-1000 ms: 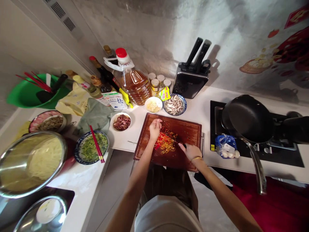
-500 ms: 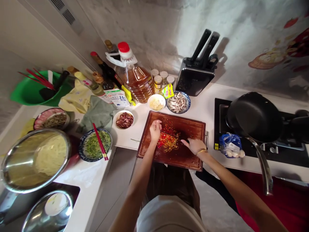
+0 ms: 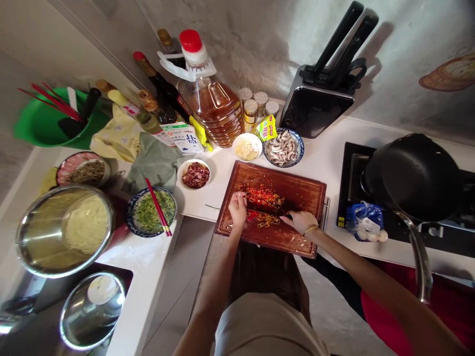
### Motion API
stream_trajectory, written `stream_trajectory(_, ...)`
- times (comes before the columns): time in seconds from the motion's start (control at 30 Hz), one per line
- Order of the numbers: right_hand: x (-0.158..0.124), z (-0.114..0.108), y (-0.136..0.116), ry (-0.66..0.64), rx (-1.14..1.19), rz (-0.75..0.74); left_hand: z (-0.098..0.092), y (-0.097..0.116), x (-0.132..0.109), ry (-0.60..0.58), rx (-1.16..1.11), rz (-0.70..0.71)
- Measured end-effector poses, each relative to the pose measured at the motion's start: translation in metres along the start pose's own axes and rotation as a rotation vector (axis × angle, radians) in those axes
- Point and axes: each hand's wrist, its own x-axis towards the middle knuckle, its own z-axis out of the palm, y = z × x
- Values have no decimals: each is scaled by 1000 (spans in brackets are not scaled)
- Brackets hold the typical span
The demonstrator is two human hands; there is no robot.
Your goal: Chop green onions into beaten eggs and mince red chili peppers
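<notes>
A brown wooden cutting board [image 3: 308,198] holds chopped red and yellow chili peppers [image 3: 260,194]. A kitchen knife [image 3: 264,212] lies across them, its dark blade hard to make out against the board. My right hand [image 3: 301,222], with a gold bangle at the wrist, is closed round the knife's handle. At the blade's far end, my left hand [image 3: 238,207] is closed, fingers pinching the tip end of the knife. Chopped pepper lies on both sides of the blade. Behind the board stand a bowl of minced garlic [image 3: 246,148] and a bowl of sliced mushrooms [image 3: 284,147].
A knife block [image 3: 317,104] and an oil jug [image 3: 217,106] stand along the wall. To the right, a black wok [image 3: 411,173] sits on the stove beside a blue package [image 3: 365,220]. Left are a meat bowl [image 3: 195,174], red chopsticks [image 3: 158,205] and a steel pot [image 3: 29,237].
The view has shifted slightly. Both hands and the knife have moved nearer the board's front edge, and more chopped pepper now lies behind the blade.
</notes>
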Motion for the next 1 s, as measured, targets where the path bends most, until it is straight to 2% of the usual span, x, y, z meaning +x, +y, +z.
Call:
stream_trajectory(0.13,2,1,3,32,5,-12,1,10,-1,-18,17,22)
stream_trajectory(0.27,-11,-10,-4,17,42,-39,-15,24,-4,10,-2,46)
stream_trajectory(0.43,-19,-12,-15,-13,29,-59,-28,20,-12,82,1,16)
stream_trajectory(0.73,-12,-1,-15,20,-3,-93,-26,-2,-13,76,-76,-35)
stream_trajectory(0.87,-4,4,-10,16,-22,-76,-19,1,-16,57,-46,-19)
stream_trajectory(1.0,-6,3,-5,27,-35,-81,-16,16,-20,77,-44,-11)
